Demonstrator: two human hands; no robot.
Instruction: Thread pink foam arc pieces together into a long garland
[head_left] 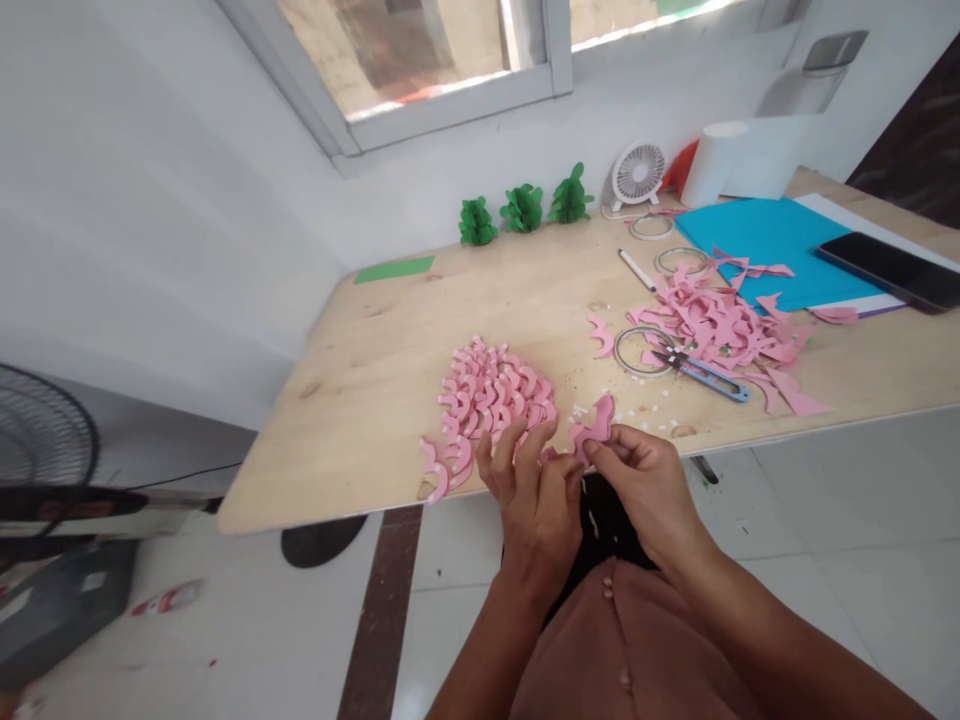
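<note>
My right hand (651,490) pinches a wavy pink paper piece (600,420) between thumb and fingers, just above the table's front edge. At the lower left end of that piece, the thumb and index finger of my left hand (536,495) close on it. The other left fingers are raised and spread over the near side of a pile of curved pink paper pieces (495,385), several with small white patches at their ends. That left pinch is partly hidden by the hand itself. Tiny white scraps (637,410) lie just beyond my right hand.
Blue-handled thread snips (709,378) rest by a roll of tape (643,350) and pink offcuts (720,320). Farther right lie blue sheets (780,240) and a phone (889,268). Green paper shapes (523,207) and a small white fan (638,174) stand along the wall.
</note>
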